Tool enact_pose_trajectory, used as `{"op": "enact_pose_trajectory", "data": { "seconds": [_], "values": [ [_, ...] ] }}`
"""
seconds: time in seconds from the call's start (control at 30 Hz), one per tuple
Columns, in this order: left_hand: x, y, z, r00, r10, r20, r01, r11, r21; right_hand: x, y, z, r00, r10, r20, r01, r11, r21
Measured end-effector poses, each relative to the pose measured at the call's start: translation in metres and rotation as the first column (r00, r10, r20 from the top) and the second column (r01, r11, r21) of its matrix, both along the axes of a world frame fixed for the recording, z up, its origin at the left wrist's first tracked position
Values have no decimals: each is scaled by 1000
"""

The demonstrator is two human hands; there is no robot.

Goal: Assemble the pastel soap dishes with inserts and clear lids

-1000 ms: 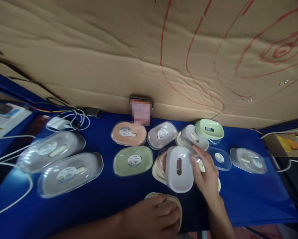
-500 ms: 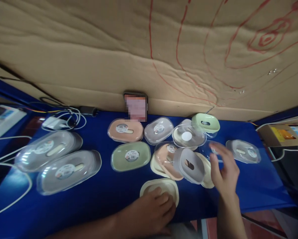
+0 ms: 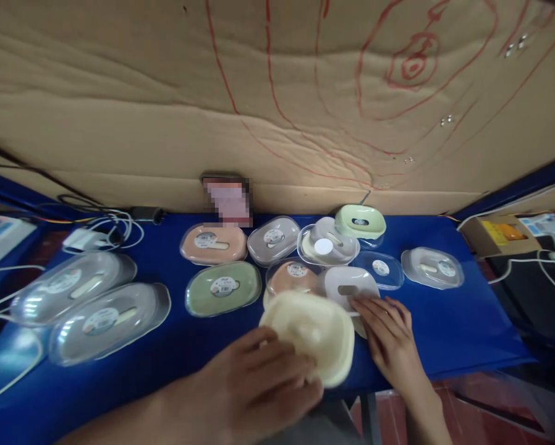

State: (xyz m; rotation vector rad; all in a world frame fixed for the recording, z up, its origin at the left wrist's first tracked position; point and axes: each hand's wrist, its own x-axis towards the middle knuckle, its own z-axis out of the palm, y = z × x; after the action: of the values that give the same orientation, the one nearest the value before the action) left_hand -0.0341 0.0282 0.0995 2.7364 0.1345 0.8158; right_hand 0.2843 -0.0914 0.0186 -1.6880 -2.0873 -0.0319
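My left hand [image 3: 259, 371] is closed on the near rim of a cream oval plastic soap dish [image 3: 317, 327], lifted off the table and tilted. My right hand [image 3: 391, 330] has its fingers together at the right edge of a grey oval soap dish tray [image 3: 351, 281] with a slot in its middle. The thumb is hidden. Behind the cream dish lies an orange soap dish [image 3: 293, 277], partly covered. A clear lid [image 3: 384, 269] with a round label rests beyond my right hand.
Lidded soap dishes lie around: green [image 3: 224, 287], orange [image 3: 212, 244], and several grey ones, including two at left [image 3: 110, 324]. A phone-like device [image 3: 226, 198] leans on the cardboard wall [image 3: 143, 136]. White cables [image 3: 124, 228] lie at left; a cardboard box [image 3: 504, 238] stands at right.
My left hand has raised and tilted the cream dish from the table. My right hand has come down and in to the grey tray, which has shifted and lies flatter. The view has turned right.
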Motion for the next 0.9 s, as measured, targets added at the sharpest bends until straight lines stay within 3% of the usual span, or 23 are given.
{"op": "enact_pose_trajectory", "data": {
  "seconds": [0.07,0.13,0.23,0.3,0.4,0.5,0.6,0.7,0.8,0.83,0.9],
  "values": [
    [17,20,4,993,116,25,-119,982,145,0,-1,-3,1000,-15,-10,16,1000,14],
    [42,47,3,977,210,-46,-191,945,266,-4,-2,-8,999,-40,-19,40,999,13],
    [84,92,-6,946,292,-138,-237,918,317,4,-1,-13,997,-67,-32,67,998,10],
    [105,116,-16,931,311,-191,-241,917,319,27,2,-15,993,-116,-33,118,992,37],
    [120,124,-28,926,333,-179,-260,905,336,90,7,-18,941,-339,15,335,935,113],
    [119,92,-36,941,320,-113,-262,896,358,159,9,-26,851,-517,90,503,853,139],
    [113,35,-46,977,201,-68,-169,933,318,198,6,-36,869,-485,101,474,873,112],
    [112,-15,-56,988,107,-115,-63,941,333,205,2,-44,878,-477,45,464,869,173],
    [110,-39,-64,988,54,-146,-9,956,292,196,-3,-45,866,-498,-43,494,838,232],
    [107,-43,-66,991,37,-131,-6,974,226,190,-6,-43,855,-512,-78,514,820,252],
    [100,-47,-68,996,27,-87,-30,999,-25,173,-13,-37,807,-568,-163,589,754,292]
  ]
}}
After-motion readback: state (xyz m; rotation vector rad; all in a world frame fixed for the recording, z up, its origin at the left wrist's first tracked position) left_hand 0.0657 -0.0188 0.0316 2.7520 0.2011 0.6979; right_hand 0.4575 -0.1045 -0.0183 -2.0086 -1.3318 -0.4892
